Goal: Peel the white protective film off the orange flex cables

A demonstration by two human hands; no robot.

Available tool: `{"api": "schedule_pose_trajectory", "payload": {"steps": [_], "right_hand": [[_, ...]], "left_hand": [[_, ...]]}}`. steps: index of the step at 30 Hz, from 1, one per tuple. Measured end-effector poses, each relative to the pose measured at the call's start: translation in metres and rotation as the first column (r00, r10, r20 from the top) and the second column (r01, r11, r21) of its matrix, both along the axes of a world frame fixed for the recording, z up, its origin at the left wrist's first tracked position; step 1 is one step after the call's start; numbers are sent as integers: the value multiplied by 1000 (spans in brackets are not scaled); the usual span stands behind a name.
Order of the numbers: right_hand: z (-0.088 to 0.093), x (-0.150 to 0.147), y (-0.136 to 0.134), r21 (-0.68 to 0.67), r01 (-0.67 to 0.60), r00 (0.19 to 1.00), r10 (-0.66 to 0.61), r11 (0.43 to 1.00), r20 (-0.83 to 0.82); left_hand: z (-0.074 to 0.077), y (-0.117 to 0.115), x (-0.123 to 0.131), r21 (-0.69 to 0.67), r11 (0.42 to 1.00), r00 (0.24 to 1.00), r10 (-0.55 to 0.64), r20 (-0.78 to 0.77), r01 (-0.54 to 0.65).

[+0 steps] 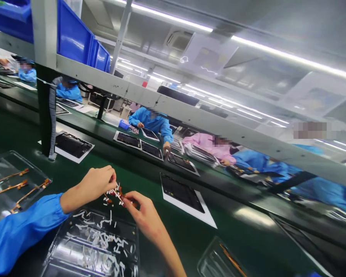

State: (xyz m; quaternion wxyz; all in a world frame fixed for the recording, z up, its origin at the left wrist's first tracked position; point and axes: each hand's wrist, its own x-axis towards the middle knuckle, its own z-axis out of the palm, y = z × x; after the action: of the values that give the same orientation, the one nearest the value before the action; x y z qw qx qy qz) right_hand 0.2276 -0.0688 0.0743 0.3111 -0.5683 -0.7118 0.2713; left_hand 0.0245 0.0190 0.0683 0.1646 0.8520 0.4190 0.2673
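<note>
Pinching small orange-brown part: right grip. Clenched, contents unclear: left grip, near it. Below both: clear tray bearing white strips.

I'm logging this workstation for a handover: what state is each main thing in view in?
left hand: curled, grip hidden
right hand: at the small orange-and-white parts, grip unclear
left tray: holding orange strips
middle tray: strewn with white scraps
right tray: holding an orange strip
nearest dark panel: lying on a white sheet
ceiling lights: lit
</note>
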Motion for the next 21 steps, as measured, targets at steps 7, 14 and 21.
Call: {"api": "schedule_pose_trajectory", "payload": {"steps": [7,14,21], "right_hand": [[2,11,7,-51,16,989,-23,999,-147],[6,16,10,-39,22,979,-30,999,-201],[11,10,1,-178,1,972,-43,984,-230]], "left_hand": [[10,24,-19,-23,990,988,140,70,-138],[21,9,-15,-17,997,994,77,81,-76],[27,-19,-6,-271,876,889,-296,349,398]]}}
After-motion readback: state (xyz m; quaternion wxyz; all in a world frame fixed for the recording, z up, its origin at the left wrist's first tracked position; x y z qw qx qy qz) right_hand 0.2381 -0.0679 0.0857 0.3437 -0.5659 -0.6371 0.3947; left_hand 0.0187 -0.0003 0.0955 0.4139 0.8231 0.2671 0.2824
